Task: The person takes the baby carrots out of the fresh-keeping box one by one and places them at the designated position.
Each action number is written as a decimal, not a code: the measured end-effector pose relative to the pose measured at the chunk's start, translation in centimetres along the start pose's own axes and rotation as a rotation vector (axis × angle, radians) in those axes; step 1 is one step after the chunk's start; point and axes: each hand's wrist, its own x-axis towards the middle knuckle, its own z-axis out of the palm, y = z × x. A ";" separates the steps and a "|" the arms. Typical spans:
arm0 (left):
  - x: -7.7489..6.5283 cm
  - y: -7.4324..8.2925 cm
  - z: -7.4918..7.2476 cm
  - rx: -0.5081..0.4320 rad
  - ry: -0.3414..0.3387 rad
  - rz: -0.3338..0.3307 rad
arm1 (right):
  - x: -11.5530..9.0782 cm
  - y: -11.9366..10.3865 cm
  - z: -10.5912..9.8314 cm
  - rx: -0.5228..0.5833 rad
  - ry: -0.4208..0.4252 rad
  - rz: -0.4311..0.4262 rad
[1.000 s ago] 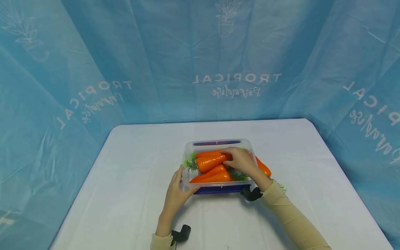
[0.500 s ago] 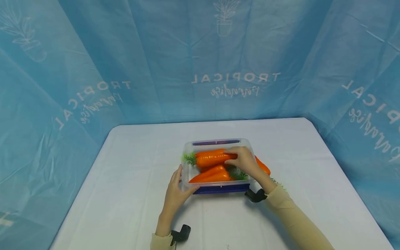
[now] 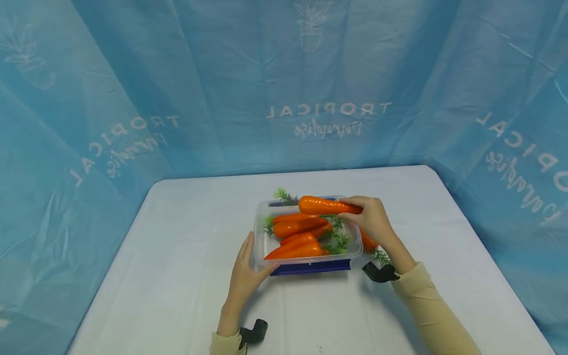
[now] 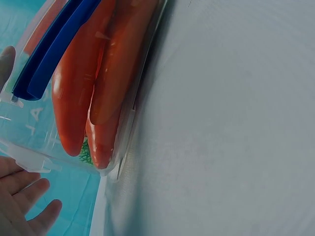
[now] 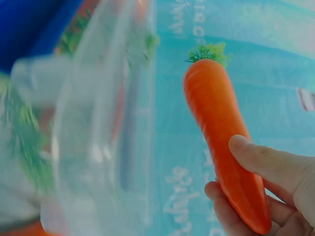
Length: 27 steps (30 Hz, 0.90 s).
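A clear plastic box (image 3: 356, 246) with blue clips stands on the table, holding several orange carrots (image 3: 297, 227) with green tops. My right hand (image 3: 370, 217) pinches one carrot (image 3: 326, 204) near its tapered end, thumb against fingers, above the box's far right part. In the right wrist view this carrot (image 5: 216, 123) lies slanted, its leafy top pointing away from the hand. My left hand (image 3: 246, 271) spans the box's near left corner, thumb at the front and fingers along the left side. The left wrist view shows its fingers (image 4: 24, 189) spread and fairly straight beside the clear wall.
Another carrot (image 3: 368, 242) lies on the white table (image 3: 186, 236) just right of the box, its green top toward me. A blue printed curtain (image 3: 222, 98) hangs behind the table and along both sides.
My right hand has lifted the carrot out of the box's contents and moved it up and to the right. Other carrots and greens beneath now show. The left hand stays at the corner.
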 end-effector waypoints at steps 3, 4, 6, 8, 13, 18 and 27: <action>0.0 0.0 0.0 -0.002 -0.003 -0.011 | -0.1 0.5 -0.9 -0.013 0.033 0.016; 0.0 0.0 0.0 -0.003 -0.002 -0.013 | -0.1 0.7 -1.1 -0.020 0.044 0.022; -0.1 0.0 0.0 -0.008 -0.002 -0.022 | -0.1 1.1 -1.6 -0.031 0.065 0.029; -0.1 0.0 0.0 -0.015 -0.003 -0.028 | -0.2 1.7 -2.0 -0.041 0.086 0.041; -0.1 0.1 -0.2 -0.025 -0.014 -0.038 | -0.7 2.9 -3.2 -0.040 0.148 0.063; -0.1 0.2 -0.1 -0.023 -0.016 -0.036 | -1.4 4.0 -4.3 -0.030 0.190 0.102; -0.3 0.2 0.3 -0.020 -0.012 -0.021 | -2.9 6.1 -5.4 -0.079 0.294 0.173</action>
